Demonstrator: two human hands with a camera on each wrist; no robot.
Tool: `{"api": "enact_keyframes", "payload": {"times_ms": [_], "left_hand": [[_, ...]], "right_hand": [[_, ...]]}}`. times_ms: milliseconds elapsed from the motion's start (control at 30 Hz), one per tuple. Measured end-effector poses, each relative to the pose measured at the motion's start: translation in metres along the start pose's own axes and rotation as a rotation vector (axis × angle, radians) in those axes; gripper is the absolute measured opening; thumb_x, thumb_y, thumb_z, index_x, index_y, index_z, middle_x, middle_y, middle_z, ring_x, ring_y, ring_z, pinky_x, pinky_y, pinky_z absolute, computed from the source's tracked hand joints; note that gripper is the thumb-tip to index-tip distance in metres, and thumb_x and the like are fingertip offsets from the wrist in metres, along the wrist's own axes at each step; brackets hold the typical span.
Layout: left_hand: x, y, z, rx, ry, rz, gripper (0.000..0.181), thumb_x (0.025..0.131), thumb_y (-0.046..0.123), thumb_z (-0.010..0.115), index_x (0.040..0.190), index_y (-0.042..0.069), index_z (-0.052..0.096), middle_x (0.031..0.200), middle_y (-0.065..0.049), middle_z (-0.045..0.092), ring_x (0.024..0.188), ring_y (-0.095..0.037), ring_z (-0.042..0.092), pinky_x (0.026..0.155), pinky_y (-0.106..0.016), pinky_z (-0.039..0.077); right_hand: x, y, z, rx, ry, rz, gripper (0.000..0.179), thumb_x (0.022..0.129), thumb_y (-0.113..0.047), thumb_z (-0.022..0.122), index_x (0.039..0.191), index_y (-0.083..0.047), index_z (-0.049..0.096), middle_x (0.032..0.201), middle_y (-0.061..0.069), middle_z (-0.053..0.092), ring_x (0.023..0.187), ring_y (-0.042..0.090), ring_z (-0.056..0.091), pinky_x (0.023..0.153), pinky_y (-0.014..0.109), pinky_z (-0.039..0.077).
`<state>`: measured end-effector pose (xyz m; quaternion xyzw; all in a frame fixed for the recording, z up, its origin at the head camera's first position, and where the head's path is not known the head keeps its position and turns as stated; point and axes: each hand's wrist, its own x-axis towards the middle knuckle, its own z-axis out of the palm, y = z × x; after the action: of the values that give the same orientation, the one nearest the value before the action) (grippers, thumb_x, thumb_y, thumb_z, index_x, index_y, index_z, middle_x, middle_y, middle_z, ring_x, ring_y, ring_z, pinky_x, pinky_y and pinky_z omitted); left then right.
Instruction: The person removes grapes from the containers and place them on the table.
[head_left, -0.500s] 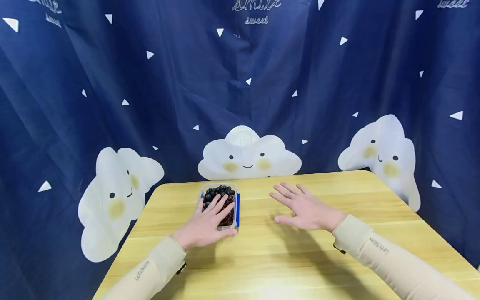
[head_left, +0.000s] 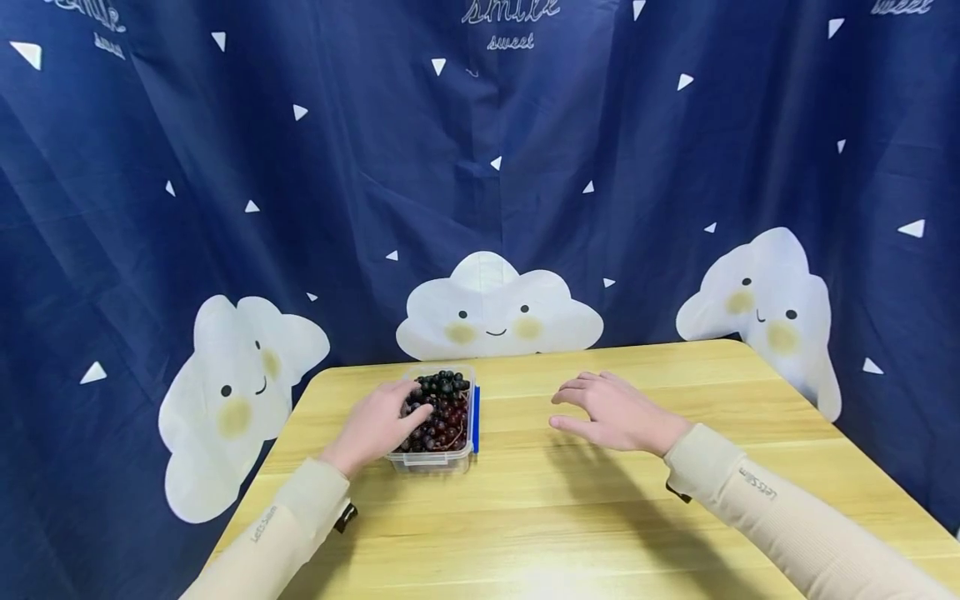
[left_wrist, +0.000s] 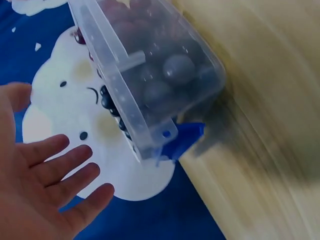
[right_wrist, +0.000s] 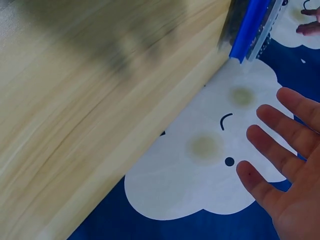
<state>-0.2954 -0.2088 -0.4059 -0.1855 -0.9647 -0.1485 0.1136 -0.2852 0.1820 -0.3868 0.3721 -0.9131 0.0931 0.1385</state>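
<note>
A clear plastic container (head_left: 427, 459) full of dark grapes (head_left: 444, 421) stands on the table, left of centre. Those toward the back look nearly black, while the nearer ones are reddish. My left hand (head_left: 372, 427) hovers over the container's left side, fingers loosely bent and thumb reaching above the fruit. In the left wrist view that hand (left_wrist: 52, 190) has its fingers spread, apart from the container wall (left_wrist: 165, 65), and holds nothing. To the right, my right hand (head_left: 617, 414) hangs above the table with relaxed fingers, also holding nothing; its palm (right_wrist: 300, 205) shows in the right wrist view.
A blue latch flap (head_left: 476, 419) hangs along the container's right side. The wooden table (head_left: 525, 517) has rounded far corners. Behind it hangs a dark blue curtain (head_left: 360, 150) printed with white clouds and triangles.
My left hand has moved left and back from above the grapes, uncovering most of them, and its fingers are more bent. My right hand's fingers have drawn together and curved slightly.
</note>
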Motion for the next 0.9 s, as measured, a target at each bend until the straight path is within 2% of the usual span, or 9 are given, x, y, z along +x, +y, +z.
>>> {"api": "enact_keyframes", "payload": {"times_ms": [167,367,600,767,900], "left_hand": [[0.005,-0.017,0.003,-0.015,0.069,-0.072,0.047,0.098,0.039,0.056,0.132,0.008,0.064,0.127,-0.01,0.069,0.118,-0.033,0.063,0.096,-0.053,0.05],[0.009,-0.04,0.011,-0.005,0.092,-0.167,0.041,0.097,0.031,0.056,0.126,0.004,0.066,0.117,-0.013,0.071,0.107,-0.034,0.067,0.089,-0.053,0.053],[0.011,-0.061,0.016,-0.001,0.01,-0.252,0.042,0.097,0.031,0.053,0.128,0.004,0.063,0.117,-0.015,0.07,0.103,-0.034,0.067,0.084,-0.054,0.053],[0.017,-0.069,0.014,0.002,-0.022,-0.284,0.045,0.097,0.03,0.052,0.131,0.003,0.062,0.115,-0.015,0.07,0.099,-0.032,0.067,0.083,-0.053,0.053],[0.022,-0.072,0.013,0.013,-0.05,-0.282,0.046,0.097,0.031,0.051,0.132,0.003,0.061,0.11,-0.014,0.071,0.093,-0.03,0.067,0.08,-0.052,0.053]], "right_hand": [[0.003,-0.002,0.001,-0.007,-0.002,0.009,0.046,0.098,-0.052,0.056,0.118,-0.014,0.073,0.119,0.001,0.072,0.114,0.023,0.066,0.099,0.046,0.05],[0.014,-0.006,0.008,-0.005,-0.001,0.047,0.034,0.097,-0.04,0.062,0.117,-0.014,0.073,0.114,0.0,0.073,0.103,0.018,0.07,0.09,0.041,0.055],[0.04,-0.007,0.022,0.165,-0.014,0.148,0.029,0.097,-0.031,0.061,0.114,-0.012,0.073,0.101,0.0,0.074,0.088,0.017,0.069,0.08,0.04,0.055],[0.061,-0.013,0.031,0.208,-0.056,0.192,0.033,0.097,-0.032,0.061,0.119,-0.009,0.071,0.098,-0.002,0.073,0.087,0.016,0.068,0.081,0.04,0.054],[0.078,-0.019,0.037,0.225,-0.078,0.206,0.035,0.098,-0.032,0.061,0.12,-0.008,0.071,0.1,0.001,0.073,0.091,0.02,0.069,0.083,0.041,0.054]]}}
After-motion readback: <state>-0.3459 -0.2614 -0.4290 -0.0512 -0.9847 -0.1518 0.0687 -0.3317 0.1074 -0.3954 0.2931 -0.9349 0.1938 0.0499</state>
